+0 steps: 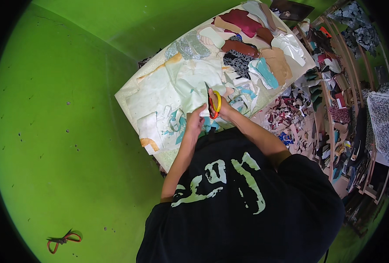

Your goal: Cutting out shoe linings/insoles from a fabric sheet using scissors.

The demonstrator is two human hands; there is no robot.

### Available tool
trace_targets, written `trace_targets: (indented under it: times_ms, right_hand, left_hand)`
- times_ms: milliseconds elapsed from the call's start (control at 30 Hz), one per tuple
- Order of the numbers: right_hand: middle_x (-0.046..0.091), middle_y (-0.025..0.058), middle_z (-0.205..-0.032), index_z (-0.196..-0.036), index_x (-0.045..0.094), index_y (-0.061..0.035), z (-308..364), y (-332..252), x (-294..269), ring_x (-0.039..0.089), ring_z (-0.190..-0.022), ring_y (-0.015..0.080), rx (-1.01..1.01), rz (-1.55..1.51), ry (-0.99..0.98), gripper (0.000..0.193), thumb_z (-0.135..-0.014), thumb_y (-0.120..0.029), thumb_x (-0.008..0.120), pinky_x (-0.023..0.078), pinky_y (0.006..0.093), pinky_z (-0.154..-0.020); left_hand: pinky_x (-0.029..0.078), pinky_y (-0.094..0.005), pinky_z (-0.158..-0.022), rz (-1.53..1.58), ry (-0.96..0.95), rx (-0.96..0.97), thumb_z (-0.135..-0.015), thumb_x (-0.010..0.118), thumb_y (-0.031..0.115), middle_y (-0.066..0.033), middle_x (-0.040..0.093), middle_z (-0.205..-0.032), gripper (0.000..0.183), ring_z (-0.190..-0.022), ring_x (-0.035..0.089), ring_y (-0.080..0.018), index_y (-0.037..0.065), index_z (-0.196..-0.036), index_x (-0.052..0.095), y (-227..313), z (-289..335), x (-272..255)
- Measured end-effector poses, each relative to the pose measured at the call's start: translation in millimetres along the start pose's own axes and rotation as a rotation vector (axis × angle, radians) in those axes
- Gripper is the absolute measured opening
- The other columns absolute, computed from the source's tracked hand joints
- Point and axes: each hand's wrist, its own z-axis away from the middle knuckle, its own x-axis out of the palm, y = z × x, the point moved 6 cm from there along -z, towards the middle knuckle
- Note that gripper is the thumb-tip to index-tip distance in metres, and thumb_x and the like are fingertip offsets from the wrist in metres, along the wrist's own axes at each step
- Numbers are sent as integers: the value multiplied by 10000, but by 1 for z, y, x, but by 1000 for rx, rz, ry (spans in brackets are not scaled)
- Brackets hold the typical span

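My right hand [223, 108] is closed on the handles of a pair of scissors [217, 104], one loop yellow and the other red-orange. Their dark blades point away from me, beside a pale mint-white sheet [190, 93]. The near edge of this sheet is pinched in my left hand [195, 120], just left of the scissors. Under it, a large whitish sheet [148, 98] with brown-stained edges spreads over the table [122, 95]. White and turquoise offcuts [175, 122] lie around both hands.
Stacked cut pieces in maroon [242, 22], brown [239, 47], tan [275, 61] and turquoise [264, 72] cover the table's far right. Many scraps [290, 114] litter the floor to the right, beside crowded shelves [341, 101]. Another pair of scissors [63, 240] hangs against the green wall [67, 131].
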Motion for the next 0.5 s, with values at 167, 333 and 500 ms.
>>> trace_targets:
  times_ms: [167,333,500]
  right_hand:
    - [531,33,-618,-896,527,-98,21,10,-7,511,-432,123,193,-18,-213,693,-876,-783,424,432,251,-400]
    - [563,45,-672,-817,557,-90,74,6,-48,566,-474,152,268,-9,-273,793,-823,-862,375,452,252,-416]
    - [595,53,-735,-945,552,-85,95,-5,-104,583,-526,158,199,204,-170,776,-884,-813,291,491,277,-472]
  left_hand:
    - [415,-339,-900,247,57,280,-878,713,301,34,648,-1065,382,-952,569,-122,159,-1218,612,28,-19,-18]
    - [361,-448,-1072,547,143,342,-903,682,438,-50,425,-1425,698,-1261,457,-237,150,-1442,345,49,-39,-33]
    - [409,-470,-1032,388,299,380,-895,719,361,-57,432,-1438,711,-1276,473,-273,152,-1453,331,28,-41,9]
